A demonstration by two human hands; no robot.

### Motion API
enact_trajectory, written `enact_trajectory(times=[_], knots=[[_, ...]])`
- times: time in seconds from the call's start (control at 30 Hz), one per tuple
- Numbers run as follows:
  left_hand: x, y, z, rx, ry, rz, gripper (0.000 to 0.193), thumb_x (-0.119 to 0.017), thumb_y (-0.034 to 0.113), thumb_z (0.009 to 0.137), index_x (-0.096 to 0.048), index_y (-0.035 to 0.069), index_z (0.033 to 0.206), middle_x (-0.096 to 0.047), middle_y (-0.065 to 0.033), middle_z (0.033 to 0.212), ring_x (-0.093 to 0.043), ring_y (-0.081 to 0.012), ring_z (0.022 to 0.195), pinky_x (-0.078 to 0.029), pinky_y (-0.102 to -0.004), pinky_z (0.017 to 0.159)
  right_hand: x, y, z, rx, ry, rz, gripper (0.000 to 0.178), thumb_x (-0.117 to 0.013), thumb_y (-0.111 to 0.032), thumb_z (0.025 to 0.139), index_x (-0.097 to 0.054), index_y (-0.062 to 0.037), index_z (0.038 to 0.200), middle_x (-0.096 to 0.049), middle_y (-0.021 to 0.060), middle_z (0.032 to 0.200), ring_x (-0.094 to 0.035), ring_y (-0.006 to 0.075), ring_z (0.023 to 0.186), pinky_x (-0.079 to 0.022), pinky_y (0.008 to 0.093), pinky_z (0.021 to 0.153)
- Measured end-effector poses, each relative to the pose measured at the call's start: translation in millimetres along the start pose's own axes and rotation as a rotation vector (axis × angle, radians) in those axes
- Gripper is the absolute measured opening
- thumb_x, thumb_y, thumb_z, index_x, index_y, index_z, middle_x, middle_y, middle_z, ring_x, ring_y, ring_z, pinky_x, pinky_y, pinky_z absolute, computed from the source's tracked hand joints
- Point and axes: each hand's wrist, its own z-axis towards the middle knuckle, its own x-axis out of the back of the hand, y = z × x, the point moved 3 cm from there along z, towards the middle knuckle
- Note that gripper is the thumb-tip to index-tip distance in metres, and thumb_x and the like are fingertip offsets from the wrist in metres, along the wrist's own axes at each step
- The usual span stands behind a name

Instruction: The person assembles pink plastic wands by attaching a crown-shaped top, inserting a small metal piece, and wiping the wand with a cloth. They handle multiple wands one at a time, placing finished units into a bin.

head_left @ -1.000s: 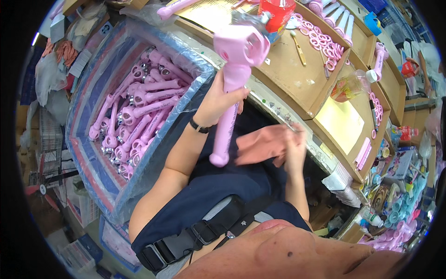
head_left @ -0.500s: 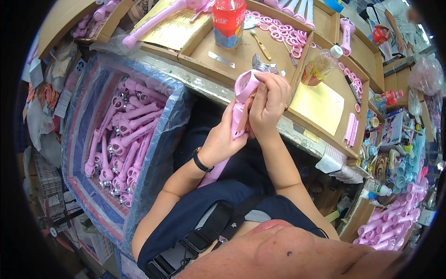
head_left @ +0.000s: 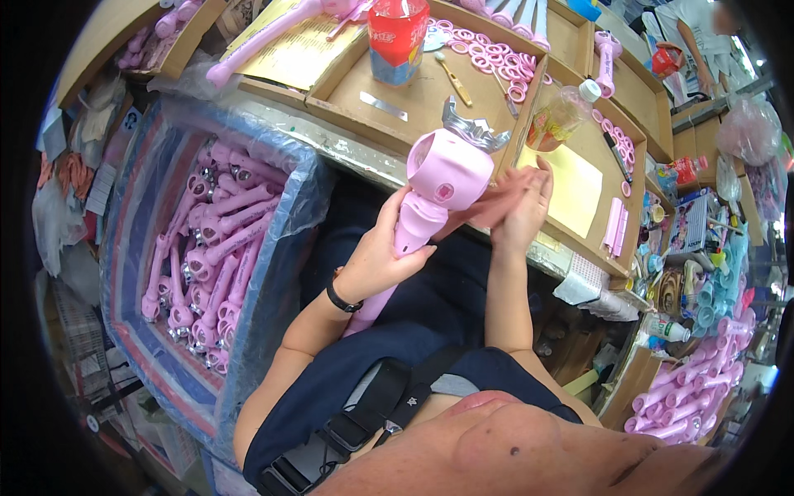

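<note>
My left hand [head_left: 379, 260] grips a pink light stick [head_left: 447, 178] by its upper handle. The stick has a round, hollow head, tipped toward the far right, with a silver crown [head_left: 475, 131] on it. Its lower handle runs down past my wrist toward my lap. Just right of the head, my right hand [head_left: 523, 217] holds a brownish-pink cloth [head_left: 488, 205], smeared by motion. The cloth hangs beside the stick's neck; whether it touches cannot be told.
A lined, striped bin [head_left: 124, 273] on the left holds several pink light sticks. Cardboard trays [head_left: 347, 116] on the bench carry a red cup [head_left: 397, 41], pink rings [head_left: 496, 58], a toothbrush [head_left: 453, 78] and a bottle [head_left: 562, 116]. More pink sticks [head_left: 686, 388] lie at right.
My right hand has moved off the stick's head to the right, drawing the cloth with it. The head has turned and now shows its side and the whole crown.
</note>
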Motion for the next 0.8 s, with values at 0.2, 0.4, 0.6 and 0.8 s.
enact_trajectory(times=[0.2, 0.4, 0.6, 0.8], knots=[[0, 9, 1, 0.054, 0.027, 0.130, 0.082, -0.067, 0.014, 0.076, -0.019, 0.000, 0.141, -0.055, -0.0277, 0.116, -0.060, -0.0387, 0.102, -0.048, -0.0388, 0.085, -14, -34, -36, 0.134, -0.023, 0.056, 0.031, -0.045, -0.016, 0.096, -0.039, -0.0085, 0.126, -0.046, 0.0033, 0.079, -0.041, 0.0083, 0.056, -0.038, 0.0200, 0.048], [-13, 15, -2, 0.090, 0.044, 0.396, 0.083, -0.067, 0.013, 0.075, -0.019, 0.001, 0.142, -0.059, -0.0299, 0.102, -0.062, -0.0439, 0.081, -0.051, -0.0446, 0.068, -74, -41, -49, 1.130, -0.511, -1.210, 0.031, -0.069, -0.019, 0.071, -0.069, -0.0176, 0.102, -0.054, 0.0150, 0.122, -0.046, 0.0331, 0.113, -0.034, 0.0433, 0.096], [-10, 19, -14, -0.001, 0.053, 0.439, 0.085, -0.068, 0.013, 0.074, -0.019, 0.000, 0.142, -0.060, -0.0280, 0.102, -0.063, -0.0415, 0.077, -0.052, -0.0421, 0.066, -63, -36, -7, 0.202, -0.623, -0.569, 0.034, -0.062, -0.025, 0.085, -0.063, -0.0075, 0.114, -0.030, 0.0175, 0.142, -0.041, 0.0366, 0.122, -0.030, 0.0459, 0.103], [-9, 18, -16, -0.022, -0.065, 0.207, 0.085, -0.069, 0.013, 0.074, -0.019, 0.001, 0.142, -0.061, -0.0278, 0.102, -0.064, -0.0414, 0.085, -0.052, -0.0406, 0.073, -30, -10, -15, -0.156, -0.634, 0.200, 0.052, -0.063, -0.034, 0.085, -0.042, -0.0068, 0.124, -0.013, 0.0139, 0.149, -0.037, 0.0314, 0.129, -0.035, 0.0434, 0.104]])
